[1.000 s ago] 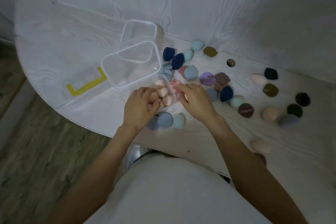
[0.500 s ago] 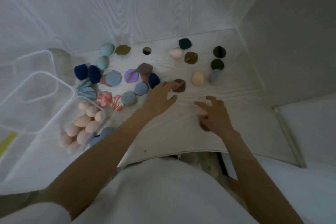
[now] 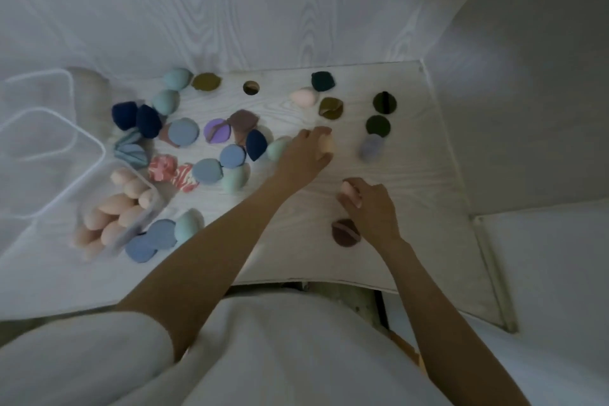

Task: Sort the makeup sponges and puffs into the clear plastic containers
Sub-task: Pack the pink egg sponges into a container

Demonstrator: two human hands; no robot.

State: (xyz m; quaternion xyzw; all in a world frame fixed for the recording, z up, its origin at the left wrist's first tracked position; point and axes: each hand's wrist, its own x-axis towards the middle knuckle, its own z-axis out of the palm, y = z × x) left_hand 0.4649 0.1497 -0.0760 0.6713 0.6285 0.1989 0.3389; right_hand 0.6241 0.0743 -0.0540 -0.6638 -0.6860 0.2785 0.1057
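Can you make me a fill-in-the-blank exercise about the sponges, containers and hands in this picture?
1. The left hand closes on a ___ sponge.
2. The sponge-filled container holds only ___ sponges.
3. The brown puff lies beside the ___ hand.
4. The two larger containers are ___.

Missing words: peach; peach; right; empty

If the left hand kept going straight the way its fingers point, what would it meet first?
The left hand already curls on a peach sponge; beyond it, probably the olive puff, though depth is unclear.

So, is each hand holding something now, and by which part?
The left hand closes around a peach sponge at its rounded body. The right hand has a pink sponge in its fingers; the exact grip is hidden.
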